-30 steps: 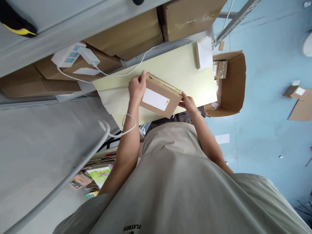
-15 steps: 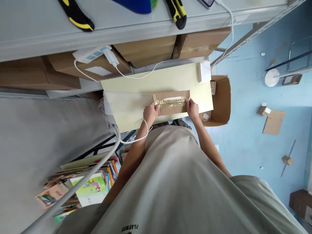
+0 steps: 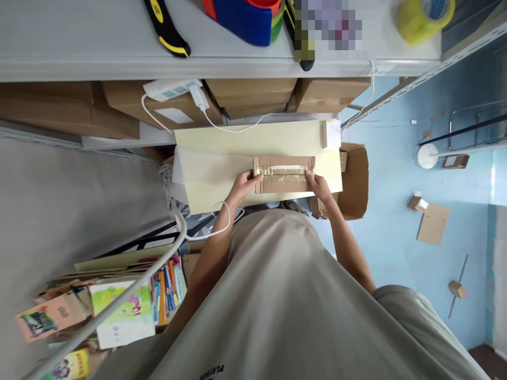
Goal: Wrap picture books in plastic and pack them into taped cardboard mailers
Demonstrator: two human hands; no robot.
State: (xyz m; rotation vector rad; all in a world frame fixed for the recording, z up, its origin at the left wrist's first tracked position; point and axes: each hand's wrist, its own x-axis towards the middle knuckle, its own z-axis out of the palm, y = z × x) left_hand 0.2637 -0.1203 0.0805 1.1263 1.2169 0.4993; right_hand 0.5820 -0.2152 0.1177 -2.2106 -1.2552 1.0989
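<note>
A flat brown cardboard box [image 3: 283, 186] with shiny clear tape along its middle is held over a pale yellow board [image 3: 214, 158]. My left hand [image 3: 243, 186] grips its left end, thumb on top. At the right end my right hand [image 3: 318, 184] holds it the same way, thumb on the tape. The fingers beneath the box are hidden. A small white box [image 3: 331, 134] stands on the board's far right corner.
A grey shelf [image 3: 99, 47] above carries a cutter [image 3: 168, 31], a tape dispenser [image 3: 241, 21] and a yellow tape roll [image 3: 423, 21]. A power strip [image 3: 166, 89] lies by cartons [image 3: 253, 92]. An open carton [image 3: 356, 182] stands right; books [image 3: 122, 311] lie lower left.
The camera view has shifted, showing more of the shelf top. Both hands keep hold of the cardboard box; my left thumb now lies straighter across its end.
</note>
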